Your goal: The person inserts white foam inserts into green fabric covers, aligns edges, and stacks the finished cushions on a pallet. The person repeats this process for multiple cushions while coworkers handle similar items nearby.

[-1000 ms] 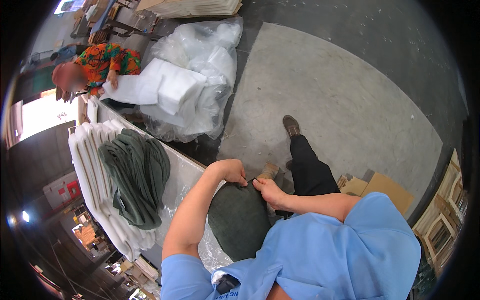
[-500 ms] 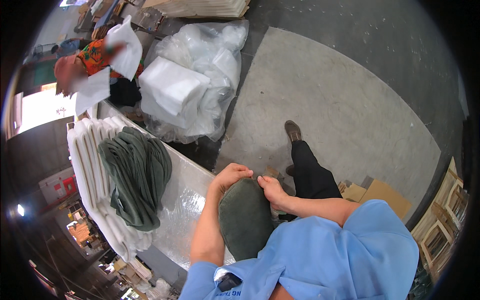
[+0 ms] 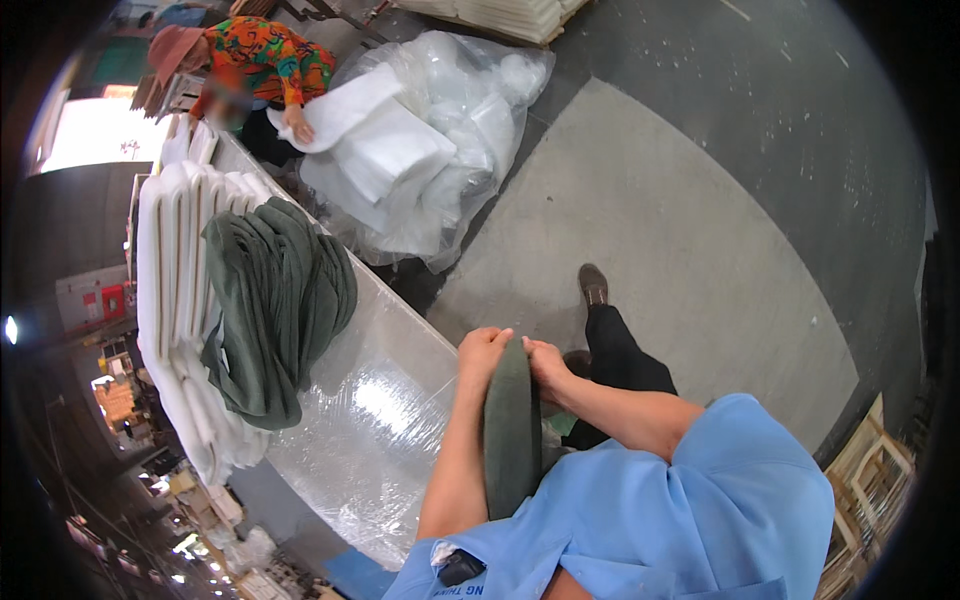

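Hands: 2 observed, both in use. The left hand (image 3: 484, 350) is narrow, fingers bent together at the far tip of the green cushion (image 3: 509, 430). The right hand (image 3: 547, 364) is likewise narrow, its thumb and fingers gripping the opposite side of the same tip. The exact fingertip contact is too small to tell.

Cushion: positioned between the 2 forearms, narrow edge facing up, long axis running from the hands back to the blue shirt (image 3: 650, 490). Its near end reaches the shirt front.

To the left stands a table (image 3: 350, 425) with a shiny, clear film over its top. On it, at the far left, is a row of folded white pads (image 3: 180, 250). Green cloths (image 3: 270, 310) lie heaped against and partly over the pads.

Beyond the table, a co-worker (image 3: 275, 55) in a patterned orange top and pink hat has 1 hand on white wadding (image 3: 400, 155). The wadding rests on a large clear bag (image 3: 505, 100).

On the grey floor (image 3: 660, 200), 1 brown shoe (image 3: 593, 284) shows clearly; a second is partly hidden. Wooden frames (image 3: 870, 490) stand at the right rim.
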`<state>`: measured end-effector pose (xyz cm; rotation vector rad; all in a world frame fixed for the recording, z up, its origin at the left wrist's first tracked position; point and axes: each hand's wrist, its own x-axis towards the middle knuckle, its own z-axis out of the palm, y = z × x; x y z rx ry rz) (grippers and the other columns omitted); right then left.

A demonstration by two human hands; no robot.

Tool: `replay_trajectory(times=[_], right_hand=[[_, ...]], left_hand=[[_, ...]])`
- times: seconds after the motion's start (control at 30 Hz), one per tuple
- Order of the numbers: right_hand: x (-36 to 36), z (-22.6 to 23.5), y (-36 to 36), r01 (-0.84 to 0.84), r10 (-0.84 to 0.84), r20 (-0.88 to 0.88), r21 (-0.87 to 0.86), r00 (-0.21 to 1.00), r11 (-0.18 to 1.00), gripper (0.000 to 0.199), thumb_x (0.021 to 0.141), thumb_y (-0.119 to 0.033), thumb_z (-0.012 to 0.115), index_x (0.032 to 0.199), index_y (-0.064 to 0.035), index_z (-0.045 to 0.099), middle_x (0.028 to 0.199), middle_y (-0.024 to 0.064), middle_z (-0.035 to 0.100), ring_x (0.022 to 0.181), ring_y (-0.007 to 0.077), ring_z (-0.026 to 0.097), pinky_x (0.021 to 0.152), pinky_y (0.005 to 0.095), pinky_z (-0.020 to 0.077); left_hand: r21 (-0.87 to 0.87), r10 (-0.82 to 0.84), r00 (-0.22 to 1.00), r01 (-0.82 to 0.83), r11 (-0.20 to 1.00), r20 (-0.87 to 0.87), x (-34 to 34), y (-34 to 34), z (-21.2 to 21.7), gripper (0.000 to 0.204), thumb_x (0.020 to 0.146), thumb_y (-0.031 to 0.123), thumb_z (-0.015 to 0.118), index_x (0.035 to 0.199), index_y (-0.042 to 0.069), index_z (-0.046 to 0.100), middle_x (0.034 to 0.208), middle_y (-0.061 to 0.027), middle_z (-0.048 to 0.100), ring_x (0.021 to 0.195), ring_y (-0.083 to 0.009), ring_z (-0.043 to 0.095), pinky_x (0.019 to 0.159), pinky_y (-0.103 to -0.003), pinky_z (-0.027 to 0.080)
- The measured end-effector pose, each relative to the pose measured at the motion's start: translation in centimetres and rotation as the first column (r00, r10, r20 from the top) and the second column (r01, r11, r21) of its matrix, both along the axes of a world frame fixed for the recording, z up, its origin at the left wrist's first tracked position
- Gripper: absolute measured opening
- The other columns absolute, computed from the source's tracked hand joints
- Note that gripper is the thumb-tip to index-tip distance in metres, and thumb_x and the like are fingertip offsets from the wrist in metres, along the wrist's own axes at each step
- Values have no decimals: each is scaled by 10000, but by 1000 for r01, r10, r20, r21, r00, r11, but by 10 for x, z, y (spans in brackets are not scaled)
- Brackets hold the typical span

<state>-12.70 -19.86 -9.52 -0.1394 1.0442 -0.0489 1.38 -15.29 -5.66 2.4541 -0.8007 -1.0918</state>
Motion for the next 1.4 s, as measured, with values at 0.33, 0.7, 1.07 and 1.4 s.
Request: replay_trajectory(times=[0.33,0.7,1.07,1.4], right_hand=[[-26,10,-47,-36,13,-211,-106,977,994,457,1087,-480,635,1024,-33,708,914,63,698,775,182,667,678,372,541],[-16,-26,-60,-403,337,-268,-249,903,881,175,1027,-148,686,864,-90,662,793,9,644,703,137,658,622,327,548],[-19,-58,-48,-315,303,-106,-135,947,939,172,979,-69,682,810,-80,648,773,41,656,637,170,639,579,343,534],[-52,-105,-42,-551,634,-248,-763,733,338,220,998,-90,668,784,-105,620,775,19,641,632,143,614,570,325,511]], left_hand=[[42,2,972,8,999,-234,-34,-48,-10,382,1001,394,708,966,28,811,826,-160,748,755,-252,704,747,-412,548],[-113,191,952,-223,968,-241,-37,-13,-29,419,995,407,641,946,21,798,972,-225,725,939,-423,693,845,-526,526],[-77,247,948,-266,961,-203,-40,6,-30,376,1005,340,622,949,10,791,948,-237,712,970,-429,687,884,-539,534],[-172,265,914,-327,929,-306,-44,10,-28,379,1005,326,625,872,-8,745,871,-229,670,913,-393,647,820,-520,509]])
